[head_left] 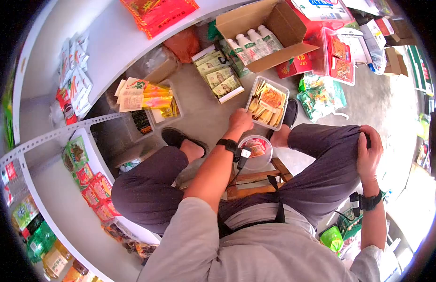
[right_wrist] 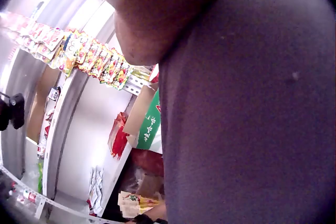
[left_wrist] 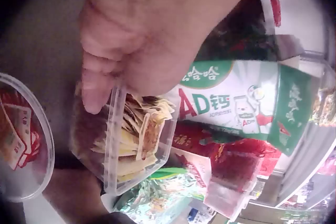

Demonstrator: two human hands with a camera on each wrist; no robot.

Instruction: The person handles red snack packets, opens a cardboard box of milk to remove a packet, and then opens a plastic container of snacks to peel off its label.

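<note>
My left hand grips the near-left edge of a clear plastic tub. Thin snack packets fill the tub, one with a reddish picture lying on top. In the left wrist view, the fingers are bent over the tub's rim, with the thumb side toward the packets. Just below this hand, a round clear container holds a few red packets. My right hand rests on the right knee, holding nothing; the right wrist view shows part of it against the dark trousers.
An open carton of white bottles stands ahead, beside a box of green packets. Yellow packets sit in another tub at left. A green bag lies right of the feet. White shelves curve along the left.
</note>
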